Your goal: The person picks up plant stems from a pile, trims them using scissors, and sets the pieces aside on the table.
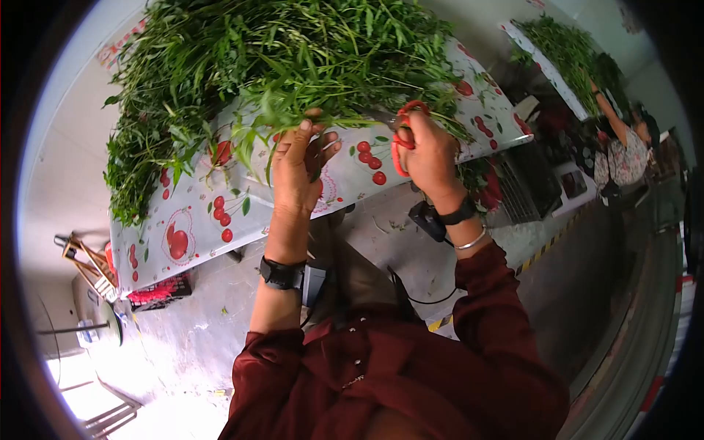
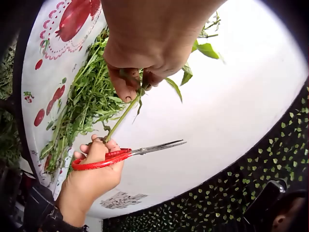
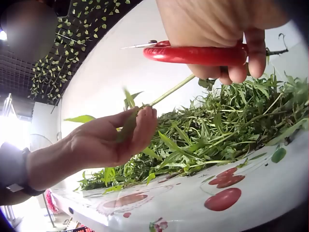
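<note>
Red-handled scissors (image 2: 120,155) sit in the right hand (image 1: 429,158), fingers clenched round the handles. The blades are nearly together and point away from the greens.

Grip of the left hand (image 1: 297,172): thumb and fingertips pinch a single leafy green stem (image 2: 123,116), held up just off the near table edge. The stem slants from the left fingers to the right hand's fingers, under the scissors handles. Whether the right hand holds it too, cannot tell.

White oilcloth printed with red fruit and green leaves covers the table (image 1: 191,213). A pile of loose greens (image 1: 279,51) lies across its far part, reaching the left fingers.

A black strap (image 1: 282,273) is on the left wrist and a silver bangle (image 1: 473,240) on the right. At far right a second person (image 1: 620,158) stands beside another table of greens (image 1: 565,44). A red crate (image 1: 161,290) sits on the floor, near left.
</note>
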Available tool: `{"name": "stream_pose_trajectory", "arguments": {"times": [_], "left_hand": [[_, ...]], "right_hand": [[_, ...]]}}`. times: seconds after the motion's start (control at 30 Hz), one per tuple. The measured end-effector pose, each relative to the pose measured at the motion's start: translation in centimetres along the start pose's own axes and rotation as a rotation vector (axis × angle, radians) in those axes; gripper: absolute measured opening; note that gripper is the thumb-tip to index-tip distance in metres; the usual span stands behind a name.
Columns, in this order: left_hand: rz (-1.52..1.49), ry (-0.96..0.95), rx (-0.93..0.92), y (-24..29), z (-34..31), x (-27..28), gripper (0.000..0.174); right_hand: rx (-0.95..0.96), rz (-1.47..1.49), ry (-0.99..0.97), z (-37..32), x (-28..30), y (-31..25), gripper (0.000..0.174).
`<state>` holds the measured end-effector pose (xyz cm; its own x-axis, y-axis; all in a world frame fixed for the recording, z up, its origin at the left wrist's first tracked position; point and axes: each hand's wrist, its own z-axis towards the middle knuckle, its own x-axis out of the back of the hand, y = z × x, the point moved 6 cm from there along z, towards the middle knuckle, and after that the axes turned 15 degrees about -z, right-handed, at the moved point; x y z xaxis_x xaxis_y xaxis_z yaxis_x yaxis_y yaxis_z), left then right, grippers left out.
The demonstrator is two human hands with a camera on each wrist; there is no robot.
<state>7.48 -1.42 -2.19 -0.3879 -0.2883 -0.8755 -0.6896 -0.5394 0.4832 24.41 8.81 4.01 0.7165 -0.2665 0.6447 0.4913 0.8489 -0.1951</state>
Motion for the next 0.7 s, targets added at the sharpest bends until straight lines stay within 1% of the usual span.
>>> {"name": "stream_pose_trajectory", "arguments": {"times": [0.03, 0.07, 0.1, 0.17, 0.2, 0.23, 0.3, 0.33, 0.37, 0.43, 0.47, 0.5, 0.57, 0.6, 0.63, 0.7], "left_hand": [[0.098, 0.034, -0.033, 0.1, 0.1, 0.2, 0.029], [0.061, 0.044, -0.043, 0.2, 0.2, 0.3, 0.026], [0.062, 0.042, -0.038, 0.2, 0.3, 0.3, 0.026], [0.038, 0.047, -0.088, 0.7, 0.4, 0.5, 0.026], [-0.001, 0.049, -0.107, 0.9, 0.4, 0.7, 0.02], [0.0, 0.057, -0.113, 1.1, 0.4, 0.9, 0.02], [-0.058, 0.041, -0.15, 1.5, 0.5, 1.2, 0.021], [-0.055, 0.045, -0.152, 1.6, 0.5, 1.2, 0.021], [-0.047, 0.037, -0.173, 1.8, 0.5, 1.2, 0.021], [-0.037, 0.023, -0.189, 2.1, 0.4, 0.8, 0.021], [-0.03, 0.031, -0.204, 2.2, 0.2, 0.7, 0.021], [-0.024, 0.04, -0.22, 2.3, 0.1, 0.6, 0.021], [-0.018, 0.04, -0.229, 2.3, -0.1, 0.4, 0.021], [-0.011, 0.042, -0.239, 2.4, -0.2, 0.3, 0.021], [-0.009, 0.04, -0.239, 2.5, -0.2, 0.3, 0.021], [0.036, 0.02, -0.211, 2.6, -0.4, 0.3, 0.021]], "right_hand": [[-0.018, 0.014, -0.022, -0.1, -0.2, 0.0, 0.016], [-0.005, 0.005, -0.002, -0.2, -0.4, 0.0, 0.02], [-0.009, 0.001, -0.002, -0.3, -0.3, 0.0, 0.02], [-0.129, 0.279, 0.025, -0.5, -0.1, 0.4, 0.026], [-0.218, 0.379, -0.054, -1.5, -1.2, 1.6, 0.024], [-0.215, 0.386, -0.061, -1.4, -0.2, 0.8, 0.024], [-0.536, 0.814, -0.261, -2.1, 0.6, 0.1, 0.018], [-0.517, 0.91, -0.427, -2.6, 0.5, -0.2, 0.029], [-0.52, 0.913, -0.427, -3.4, 0.5, -0.2, 0.029], [-0.541, 1.274, -0.688, -6.0, -0.8, -2.0, 0.043], [-0.494, 1.215, -0.781, -6.8, -0.7, -2.5, 0.05], [-0.494, 1.214, -0.778, -7.4, -0.8, -2.7, 0.05], [-0.495, 1.256, -0.929, -9.5, -1.8, -3.8, 0.053], [-0.519, 1.192, -0.995, -10.3, -2.3, -4.0, 0.063], [-0.517, 1.194, -0.993, -10.2, -2.4, -4.2, 0.063], [-0.512, 1.193, -1.048, -10.3, -2.7, -4.7, 0.055]]}}
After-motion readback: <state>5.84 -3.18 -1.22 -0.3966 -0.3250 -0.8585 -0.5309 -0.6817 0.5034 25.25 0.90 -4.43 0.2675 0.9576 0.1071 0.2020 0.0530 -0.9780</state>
